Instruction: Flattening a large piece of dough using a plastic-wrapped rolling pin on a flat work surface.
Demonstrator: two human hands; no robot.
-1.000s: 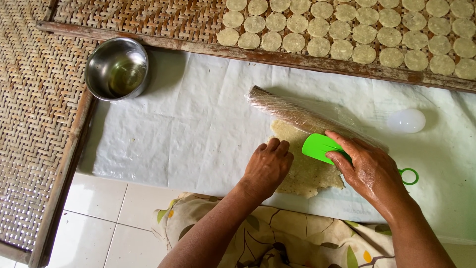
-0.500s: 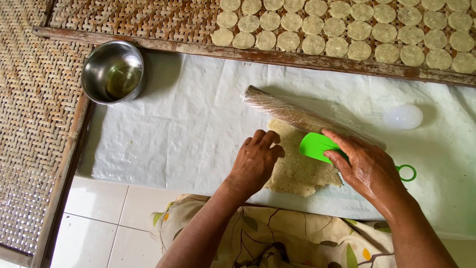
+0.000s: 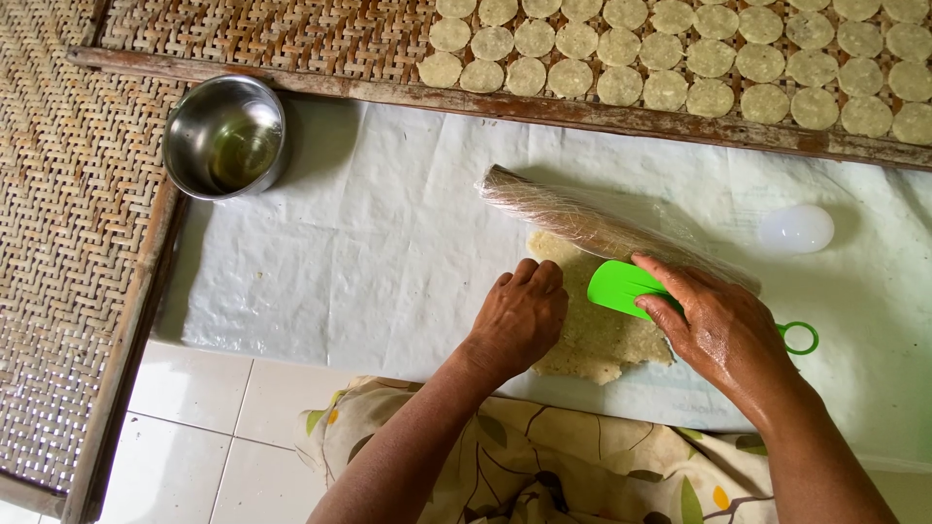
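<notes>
White sheeting point(image 3: 369, 252) is spread over a tiled floor point(image 3: 223, 408), with a woven mat point(image 3: 58, 243) at the left and a woven tray point(image 3: 291, 39) along the top edge, framed in wood. Rows of pale round discs point(image 3: 680, 58) are laid on the tray. A flat patch of dough point(image 3: 597, 335) is seen on the sheeting, near its lower edge. The left hand point(image 3: 519, 315) is pressed down on the dough's left side, its fingers curled under in a loose fist and nothing held in it. A green scraper point(image 3: 631, 288) is gripped by the right hand point(image 3: 723, 330), whose fingers are closed over the handle; the blade is pointed left, across the dough, and the long axis runs from upper left to lower right, where the ring end point(image 3: 801, 338) is shown past the wrist. Just behind the dough, touching its upper edge, a roller point(image 3: 592, 228) wrapped in clear film is laid, its long axis slanted from upper left down to lower right. A steel bowl point(image 3: 225, 136) is set at the sheeting's upper left corner, well apart from the hands. A white egg-shaped object point(image 3: 796, 228) is placed to the right of the roller. Leaf-patterned cloth point(image 3: 544, 466) is seen under the forearms.
</notes>
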